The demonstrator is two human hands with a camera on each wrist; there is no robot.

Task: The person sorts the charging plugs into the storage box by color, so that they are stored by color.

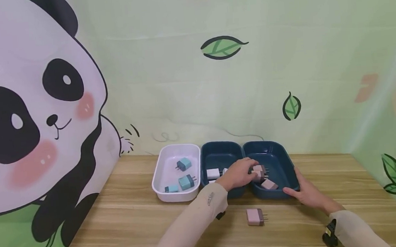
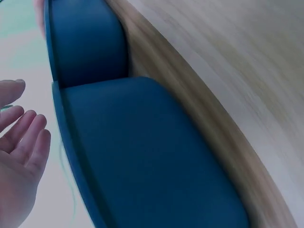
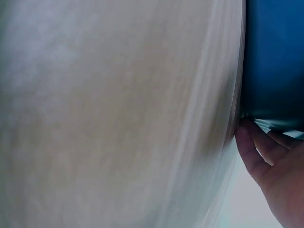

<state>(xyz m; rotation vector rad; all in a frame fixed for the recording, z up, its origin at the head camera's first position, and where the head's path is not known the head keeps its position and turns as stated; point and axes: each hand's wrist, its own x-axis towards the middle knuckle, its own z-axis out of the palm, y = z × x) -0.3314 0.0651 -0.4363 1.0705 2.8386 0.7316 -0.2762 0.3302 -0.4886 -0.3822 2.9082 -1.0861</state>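
My left hand (image 1: 240, 173) reaches over the wall between two dark blue trays, its fingertips beside several pink plug chargers (image 1: 269, 184) in the right-hand dark blue tray (image 1: 280, 163). In the left wrist view its fingers (image 2: 34, 142) are slightly bent and spread from the thumb, with nothing seen between them. My right hand (image 1: 306, 190) holds that tray at its front right corner, thumb at the front and fingers along the side wall. In front of the trays, one pink plug charger (image 1: 254, 216) lies on the table, prongs pointing right.
The middle dark blue tray (image 1: 221, 149) holds white plug chargers (image 1: 213, 173), partly hidden by my left arm. At the left, a white tray (image 1: 160, 186) contains light blue plug chargers (image 1: 186, 182). All three trays stand side by side on the wooden table (image 1: 135, 210), near a printed backdrop (image 1: 167, 83).
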